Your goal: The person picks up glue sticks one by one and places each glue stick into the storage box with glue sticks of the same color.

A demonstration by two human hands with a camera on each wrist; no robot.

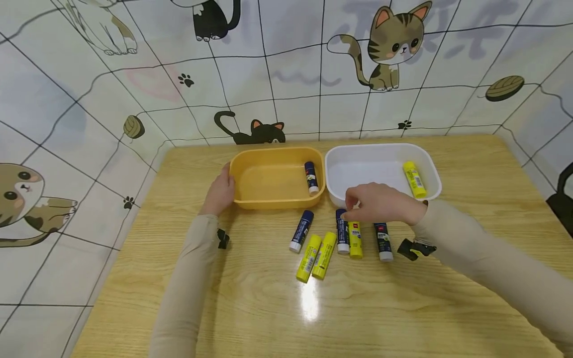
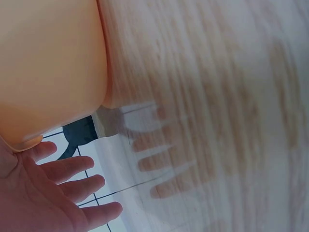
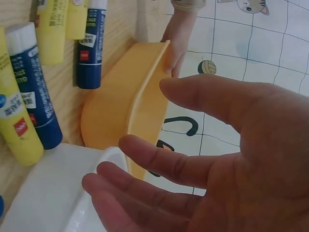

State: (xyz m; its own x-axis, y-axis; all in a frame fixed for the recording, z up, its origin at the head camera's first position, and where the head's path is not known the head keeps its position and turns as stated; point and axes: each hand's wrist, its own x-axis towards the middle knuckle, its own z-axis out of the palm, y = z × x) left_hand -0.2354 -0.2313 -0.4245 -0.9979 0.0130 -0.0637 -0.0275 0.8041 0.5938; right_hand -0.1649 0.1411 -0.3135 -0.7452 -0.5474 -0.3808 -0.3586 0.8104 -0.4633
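My left hand (image 1: 220, 193) touches the left end of an orange-yellow tray (image 1: 268, 180), its fingers extended in the left wrist view; where the thumb sits is hard to see. Over the front edge of a white tray (image 1: 362, 166) hovers my right hand (image 1: 378, 203). Its thumb and fingers (image 3: 164, 159) are apart in the right wrist view, with nothing between them. Below it lie a blue glue stick (image 1: 342, 233) and a yellow glue stick (image 1: 355, 240), side by side and partly covered. One blue glue stick (image 1: 311, 178) lies in the orange-yellow tray, one yellow glue stick (image 1: 414, 180) in the white.
Left of the right hand lie another blue glue stick (image 1: 302, 231) and two yellow ones, a nearer yellow stick (image 1: 309, 258) and its neighbour (image 1: 324, 255). A further blue stick (image 1: 383, 242) lies under the right wrist. A cat-patterned wall (image 1: 291, 74) borders the wooden table (image 1: 250, 308).
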